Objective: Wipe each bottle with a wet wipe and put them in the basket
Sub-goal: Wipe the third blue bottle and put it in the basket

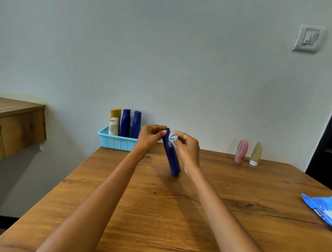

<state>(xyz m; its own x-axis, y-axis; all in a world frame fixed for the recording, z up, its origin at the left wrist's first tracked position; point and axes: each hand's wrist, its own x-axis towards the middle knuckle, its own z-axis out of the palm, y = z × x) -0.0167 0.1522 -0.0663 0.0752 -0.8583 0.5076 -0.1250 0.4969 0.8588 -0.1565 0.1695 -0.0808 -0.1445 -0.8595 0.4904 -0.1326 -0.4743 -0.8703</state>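
Note:
A dark blue bottle [173,160] stands tilted on the wooden table [158,210], its base on the wood. My left hand [151,137] grips its top end. My right hand [188,147] pinches a crumpled white wet wipe [173,139] against the bottle's upper side. A light blue basket [116,142] at the table's far left corner holds two dark blue bottles [125,122], a white tube [113,126] and a yellow one [115,111]. A pink bottle [241,151] and a pale yellow bottle [256,153] stand cap-down at the far right.
A blue pack of wet wipes [322,208] lies at the table's right edge. A wooden shelf [16,120] juts from the wall on the left. A dark cabinet [328,150] stands behind the right corner.

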